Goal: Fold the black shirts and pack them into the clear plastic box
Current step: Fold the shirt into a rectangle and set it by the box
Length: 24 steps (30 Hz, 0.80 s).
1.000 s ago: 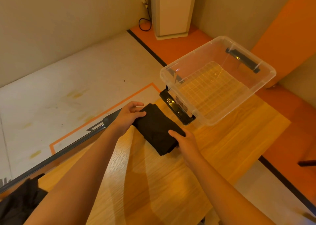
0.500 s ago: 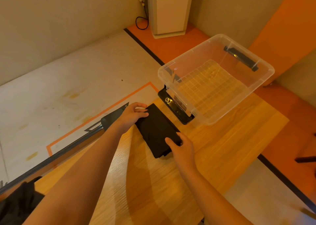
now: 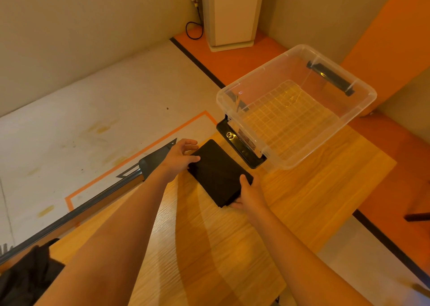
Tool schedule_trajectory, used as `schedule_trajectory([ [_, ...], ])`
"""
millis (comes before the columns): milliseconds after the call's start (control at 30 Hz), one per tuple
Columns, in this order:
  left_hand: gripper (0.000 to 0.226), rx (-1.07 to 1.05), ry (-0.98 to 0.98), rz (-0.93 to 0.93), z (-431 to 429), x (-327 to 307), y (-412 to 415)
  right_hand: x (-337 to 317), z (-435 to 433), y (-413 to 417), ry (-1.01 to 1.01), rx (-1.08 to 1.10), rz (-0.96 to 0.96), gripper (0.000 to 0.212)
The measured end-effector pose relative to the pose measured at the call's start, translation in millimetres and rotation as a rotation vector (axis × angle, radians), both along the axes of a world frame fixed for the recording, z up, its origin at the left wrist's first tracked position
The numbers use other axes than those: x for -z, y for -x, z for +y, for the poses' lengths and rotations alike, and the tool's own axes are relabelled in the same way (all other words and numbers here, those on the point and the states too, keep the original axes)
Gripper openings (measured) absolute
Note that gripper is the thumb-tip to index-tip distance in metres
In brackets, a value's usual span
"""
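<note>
While the folded shirt [image 3: 218, 173] lies flat on the wooden surface [image 3: 314, 189], just short of the clear plastic box [image 3: 363, 89], the person has it bracketed from two sides. The left grip [image 3: 179, 159] holds the far-left edge with the thumb laid over the cloth. The right grip [image 3: 250, 190] pinches the near corner, thumb on top and fingers tucked beneath. Neither is spread wide; both are closed on the cloth.

From where I stand, the job in hand looks like lifting the bundle across into the box, which holds nothing that I can see. Done well, that means keeping both ends level so the layers do not slide apart. It also means rising clear of the black latch [image 3: 239, 146] jutting from the box's near wall, then laying the shirt flat against one side to leave room. A dark heap of cloth [image 3: 25, 275] at the surface's near-left end suggests more shirts to come.

The shirt sits between the two grips and touches both, the latch just beyond it.
</note>
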<state>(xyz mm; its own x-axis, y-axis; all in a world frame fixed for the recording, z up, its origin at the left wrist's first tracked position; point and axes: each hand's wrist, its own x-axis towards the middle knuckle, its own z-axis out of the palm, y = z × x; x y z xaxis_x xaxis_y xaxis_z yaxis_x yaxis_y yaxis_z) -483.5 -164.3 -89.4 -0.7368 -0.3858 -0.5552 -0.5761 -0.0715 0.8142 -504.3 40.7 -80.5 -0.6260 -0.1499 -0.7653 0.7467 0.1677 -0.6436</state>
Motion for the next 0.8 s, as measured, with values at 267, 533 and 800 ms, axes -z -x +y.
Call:
schedule_trajectory([
  [267, 0.046, -0.043, 0.050, 0.070, 3.9, -7.9, 2.0, -10.6, 4.0, 0.2, 0.040, 0.034, -0.097, 0.038],
  [533, 0.049, 0.068, 0.211, 0.040, 10.9, 3.1, -1.3, 5.4, 7.6, -7.3, -0.064, -0.112, 0.075, 0.076],
  [800, 0.041, -0.078, 0.787, 0.077, 47.6, 0.4, -18.8, 2.7, 22.5, -13.8, -0.710, -0.685, 0.926, 0.066],
])
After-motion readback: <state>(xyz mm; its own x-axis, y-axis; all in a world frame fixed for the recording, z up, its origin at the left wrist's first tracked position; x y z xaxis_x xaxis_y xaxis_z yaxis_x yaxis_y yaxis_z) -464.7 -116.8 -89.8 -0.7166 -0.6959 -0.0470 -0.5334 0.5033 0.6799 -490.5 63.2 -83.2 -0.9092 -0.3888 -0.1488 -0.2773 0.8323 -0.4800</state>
